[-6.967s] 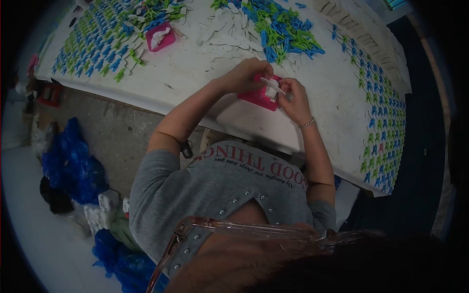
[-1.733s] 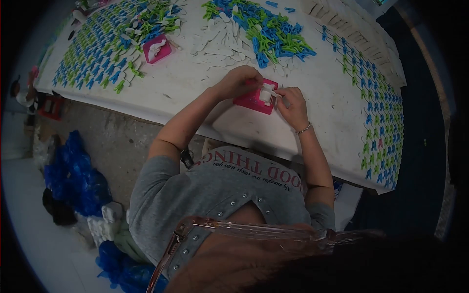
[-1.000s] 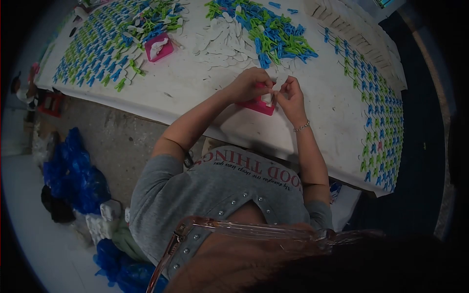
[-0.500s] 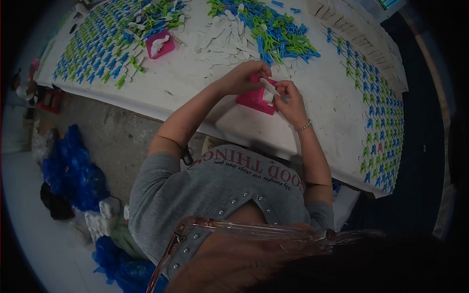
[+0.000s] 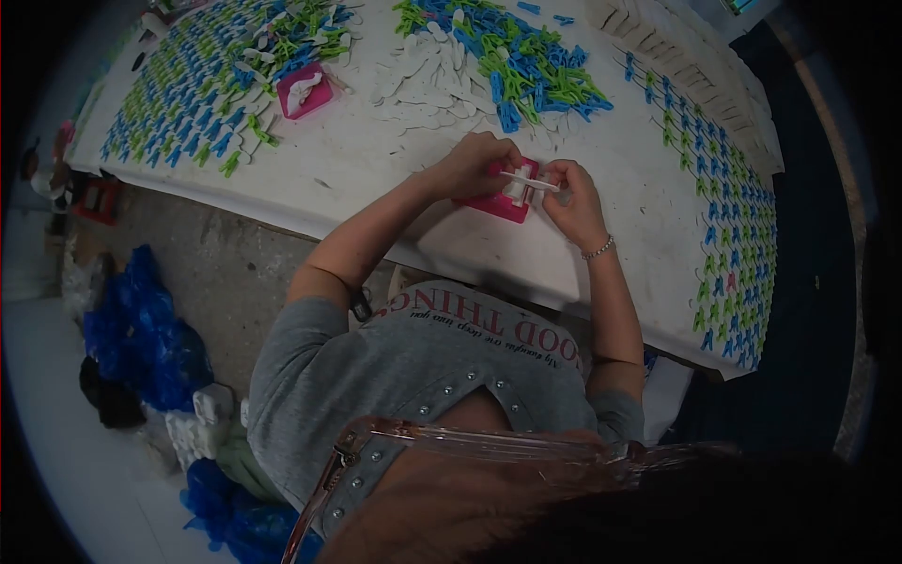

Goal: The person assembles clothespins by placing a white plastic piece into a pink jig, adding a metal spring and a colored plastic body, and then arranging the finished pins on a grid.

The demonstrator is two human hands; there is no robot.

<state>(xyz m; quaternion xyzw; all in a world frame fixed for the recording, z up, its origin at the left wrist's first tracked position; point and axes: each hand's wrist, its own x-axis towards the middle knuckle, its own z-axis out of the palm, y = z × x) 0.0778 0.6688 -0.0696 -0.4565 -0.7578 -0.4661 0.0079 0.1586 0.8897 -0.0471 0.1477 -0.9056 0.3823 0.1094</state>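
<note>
A thin white spoon-shaped plastic piece (image 5: 536,181) is held level between my two hands, just above a pink block (image 5: 498,209) with a white fixture (image 5: 518,188) on it. My left hand (image 5: 477,164) is closed at the piece's left end, fingers bent over the block; its fingertips are partly hidden. At the other end my right hand (image 5: 575,202), with a bead bracelet at the wrist, pinches the piece between thumb and fingers. Beyond the hands lie a pile of similar white pieces (image 5: 427,85) and a heap of blue and green clothespins (image 5: 531,61).
A second pink block (image 5: 304,91) with white parts stands to the left. Rows of clothespins (image 5: 178,103) cover the table's left side, and more rows (image 5: 733,244) line the right edge. White stacked pieces (image 5: 691,66) stand at the back right. Blue bags (image 5: 146,329) lie on the floor.
The white piece has turned from steeply slanted to nearly level. My right hand has moved slightly right and down, and my left hand has shifted slightly down.
</note>
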